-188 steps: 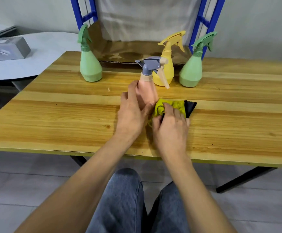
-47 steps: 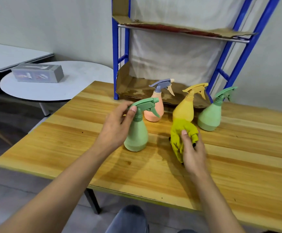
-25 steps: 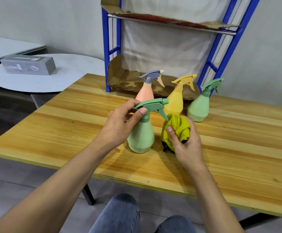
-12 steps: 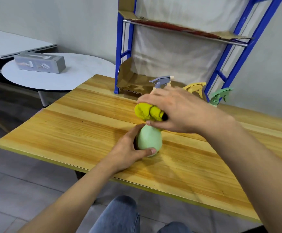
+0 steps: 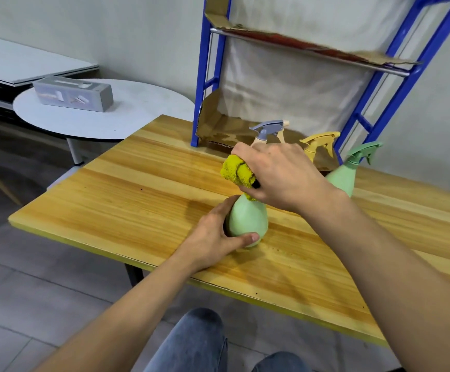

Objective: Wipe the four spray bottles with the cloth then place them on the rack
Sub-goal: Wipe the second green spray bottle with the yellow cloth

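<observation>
A light green spray bottle [image 5: 248,218] stands upright on the wooden table [image 5: 143,200]. My left hand [image 5: 213,237] grips its round base from the left. My right hand [image 5: 280,175] presses a bunched yellow cloth [image 5: 236,171] over the bottle's top, hiding its trigger head. Behind my right hand, only the heads of a pink bottle with a grey-blue trigger [image 5: 268,128] and a yellow bottle [image 5: 319,142] show. A second green bottle [image 5: 347,175] stands on the table at the right. The blue rack [image 5: 202,76] rises behind them, its shelves lined with cardboard.
A round white side table [image 5: 127,114] with a grey box [image 5: 73,93] stands at the left, beyond the table's corner. My knees in jeans [image 5: 191,345] are below the near table edge. The rack's upper shelf [image 5: 312,49] crosses the top of the view.
My left hand dropped from the green bottle's neck to its base. My right hand lifted the yellow cloth from beside the bottle onto its trigger head and holds it there.
</observation>
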`<state>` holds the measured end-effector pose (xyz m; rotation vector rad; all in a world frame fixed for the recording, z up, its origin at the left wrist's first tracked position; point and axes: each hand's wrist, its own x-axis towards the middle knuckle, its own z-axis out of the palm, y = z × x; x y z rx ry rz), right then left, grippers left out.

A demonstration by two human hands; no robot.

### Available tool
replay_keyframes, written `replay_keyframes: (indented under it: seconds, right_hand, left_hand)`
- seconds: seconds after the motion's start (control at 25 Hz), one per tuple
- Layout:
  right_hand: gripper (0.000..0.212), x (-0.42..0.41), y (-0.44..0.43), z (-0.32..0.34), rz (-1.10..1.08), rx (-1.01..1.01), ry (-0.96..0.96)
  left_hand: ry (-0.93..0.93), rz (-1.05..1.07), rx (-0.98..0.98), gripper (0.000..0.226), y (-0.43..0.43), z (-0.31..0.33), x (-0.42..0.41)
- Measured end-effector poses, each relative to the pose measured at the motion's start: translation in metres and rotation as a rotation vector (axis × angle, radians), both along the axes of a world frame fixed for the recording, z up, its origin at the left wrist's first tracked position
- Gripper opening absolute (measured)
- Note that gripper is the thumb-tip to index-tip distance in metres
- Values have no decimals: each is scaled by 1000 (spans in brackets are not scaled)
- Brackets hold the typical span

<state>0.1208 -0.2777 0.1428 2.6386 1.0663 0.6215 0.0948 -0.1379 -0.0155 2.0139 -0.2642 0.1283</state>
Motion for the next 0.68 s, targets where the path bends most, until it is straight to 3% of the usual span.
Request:
replay_keyframes:
  seconds: [0.16,0.32,0.4,0.52,0.6,0.68]
  right_hand:
    - [48,-7,-10,-15,-35,265,-27]
    - [42,-7,-10,-2,0,684,158]
    - [43,-8,-11,6,73,539,189]
    - [49,-5,2,-2,77,38,110]
    - [48,1,8,-8,71,23,79]
    - [42,2,7,-9,50,168,165]
  left_hand:
    - [-21,-3,40,90,-2,1,-2]
    - [-17,-10,56,91,-1,-1,-3]
    - [-20,-1,64,90,-2,-1,-3]
    - [-29,22,66,83,-3,-2,-3]
    - [-27,26,65,86,-4,-2,-3]
    - [-30,24,65,85,-3,-3,-3]
